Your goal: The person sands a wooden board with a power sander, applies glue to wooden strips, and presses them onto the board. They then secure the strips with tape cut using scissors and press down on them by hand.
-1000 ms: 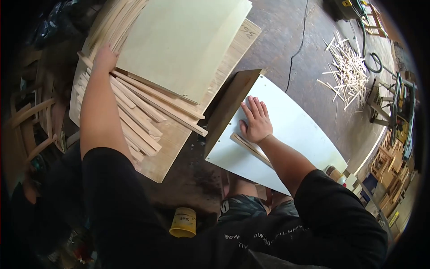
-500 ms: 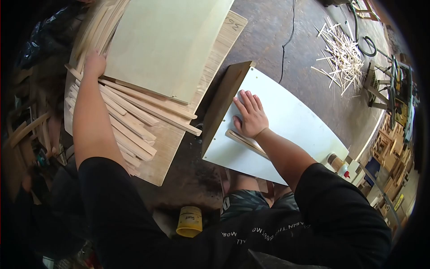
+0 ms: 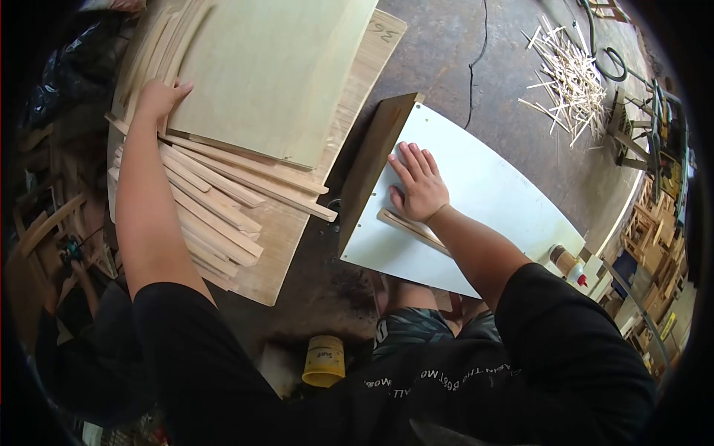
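My left hand (image 3: 158,100) is at the bundle of long curved wooden strips (image 3: 177,44), its thumb spread toward the large pale plywood panel (image 3: 260,74). Its other fingers are partly hidden over the strips. Below that wrist, more wooden strips (image 3: 223,223) fan out across a wooden board (image 3: 279,253). My right hand (image 3: 420,182) lies flat with fingers spread on a white-topped wooden piece (image 3: 491,193), which has small holes along one edge. Under my right wrist and forearm, a short wooden strip (image 3: 409,229) rests on that white surface.
A glue bottle (image 3: 569,264) with a red tip lies near the white top's right end. Thin wood sticks (image 3: 569,78) are heaped at the upper right, near a dark cord (image 3: 471,74). A yellow bucket (image 3: 324,360) stands below. Another person's arm (image 3: 85,286) shows at the left.
My left hand has shifted slightly up along the strips, and its thumb now sticks out to the right. My right hand stays flat on the white surface.
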A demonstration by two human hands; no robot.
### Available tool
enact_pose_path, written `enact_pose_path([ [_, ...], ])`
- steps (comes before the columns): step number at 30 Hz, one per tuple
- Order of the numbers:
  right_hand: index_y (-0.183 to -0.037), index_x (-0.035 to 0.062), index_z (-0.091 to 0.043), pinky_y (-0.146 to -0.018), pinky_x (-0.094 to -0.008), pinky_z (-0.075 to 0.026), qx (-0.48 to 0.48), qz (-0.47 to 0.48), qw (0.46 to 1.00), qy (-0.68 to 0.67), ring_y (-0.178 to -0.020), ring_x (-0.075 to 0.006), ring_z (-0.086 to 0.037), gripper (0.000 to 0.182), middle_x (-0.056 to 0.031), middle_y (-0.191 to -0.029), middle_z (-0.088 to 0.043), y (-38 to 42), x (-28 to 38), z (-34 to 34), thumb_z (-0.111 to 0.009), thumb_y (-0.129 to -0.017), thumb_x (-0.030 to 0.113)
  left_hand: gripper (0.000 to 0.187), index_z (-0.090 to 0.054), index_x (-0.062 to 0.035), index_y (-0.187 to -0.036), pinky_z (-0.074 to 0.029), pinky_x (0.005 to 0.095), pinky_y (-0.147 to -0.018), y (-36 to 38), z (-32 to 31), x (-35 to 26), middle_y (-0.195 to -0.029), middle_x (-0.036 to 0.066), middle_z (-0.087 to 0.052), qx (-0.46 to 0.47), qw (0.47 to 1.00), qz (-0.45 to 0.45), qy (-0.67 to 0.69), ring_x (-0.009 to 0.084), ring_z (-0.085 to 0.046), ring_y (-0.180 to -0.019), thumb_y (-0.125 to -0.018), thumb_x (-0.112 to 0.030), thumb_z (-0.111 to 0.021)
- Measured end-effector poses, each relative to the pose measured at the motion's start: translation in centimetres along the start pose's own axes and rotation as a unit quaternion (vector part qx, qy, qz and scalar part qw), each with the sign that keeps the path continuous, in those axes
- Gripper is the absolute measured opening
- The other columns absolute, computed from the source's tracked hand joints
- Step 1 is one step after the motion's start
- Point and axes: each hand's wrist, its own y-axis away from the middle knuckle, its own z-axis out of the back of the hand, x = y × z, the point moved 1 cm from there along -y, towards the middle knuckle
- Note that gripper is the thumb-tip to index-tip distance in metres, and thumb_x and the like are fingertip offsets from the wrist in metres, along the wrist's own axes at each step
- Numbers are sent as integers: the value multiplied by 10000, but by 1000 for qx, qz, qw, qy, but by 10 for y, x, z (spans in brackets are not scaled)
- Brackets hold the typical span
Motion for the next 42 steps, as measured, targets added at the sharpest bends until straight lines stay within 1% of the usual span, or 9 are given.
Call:
enact_pose_path([
  [18,-1561,116,-464,-1291,-509,-207,-13,8,1000,2,-1558,-363,-314,677,-187,-1656,-374,4,-2,0,-610,-943,349,506,-715,19,-1088,-547,391,-825,31,15,-34,-984,151,-760,-91,989,50,-103,264,-724,-890,-815,-366,-897],
  [25,-1551,112,-475,-1294,-496,-208,-34,17,999,-5,-1557,-360,-319,661,-186,-1653,-383,7,-6,-1,-603,-946,344,527,-599,97,-1336,-561,347,-932,109,85,-51,-1182,128,-731,176,936,65,300,197,-709,-1030,-958,-232,-761],
  [32,-1552,105,-468,-1319,-466,-158,-52,29,993,-102,-1595,-330,-248,679,-182,-1683,-343,13,-16,1,-630,-926,312,515,-533,87,-1414,-563,371,-982,267,59,-98,-1283,165,-689,72,858,55,505,249,-700,-1123,-982,-137,-698],
  [34,-1428,94,-632,-1313,-466,-153,-48,52,986,-153,-1577,-346,-287,578,-189,-1625,-442,13,-26,-3,-641,-957,430,525,-487,86,-1458,-549,390,-1030,325,33,-114,-1356,178,-651,14,818,57,573,271,-673,-1195,-1008,-119,-663],
  [35,-1304,80,-727,-1256,-496,-282,-34,51,964,-257,-1481,-386,-440,636,-212,-1512,-568,1,-34,-10,-519,-1015,607,539,-425,81,-1511,-527,408,-1076,358,16,-129,-1431,192,-601,-2,798,52,601,293,-632,-1274,-1038,-97,-612],
  [36,-1236,66,-758,-1154,-506,-417,84,-76,865,-488,-1335,-391,-588,811,-214,-1412,-647,8,-38,23,-348,-1031,735,551,-382,75,-1542,-513,429,-1101,389,-5,-143,-1478,204,-562,-13,780,50,624,303,-606,-1314,-1065,-118,-580],
  [37,-1299,49,-721,-1044,-515,-469,74,-121,715,-685,-1196,-366,-659,831,-184,-1332,-700,29,-36,49,-249,-1080,698,557,-346,71,-1566,-490,448,-1129,419,-27,-148,-1524,213,-523,-4,756,69,651,315,-575,-1355,-1092,-152,-536],
  [40,-1477,-57,-502,-1189,-464,-391,102,-79,400,-908,-1361,-320,-554,849,-193,-1475,-583,126,-53,95,-645,-980,615,582,-326,63,-1579,-363,521,-1228,502,-98,-226,-1609,195,-442,33,670,97,735,353,-454,-1464,-1124,-265,-480],
  [42,-1460,-59,-526,-1149,-511,-445,122,-35,363,-923,-1330,-344,-587,684,-213,-1433,-613,209,-90,107,-714,-944,349,602,-340,39,-1579,-349,554,-1230,539,-151,-252,-1610,198,-434,65,632,128,761,372,-446,-1459,-1108,-291,-520],
])
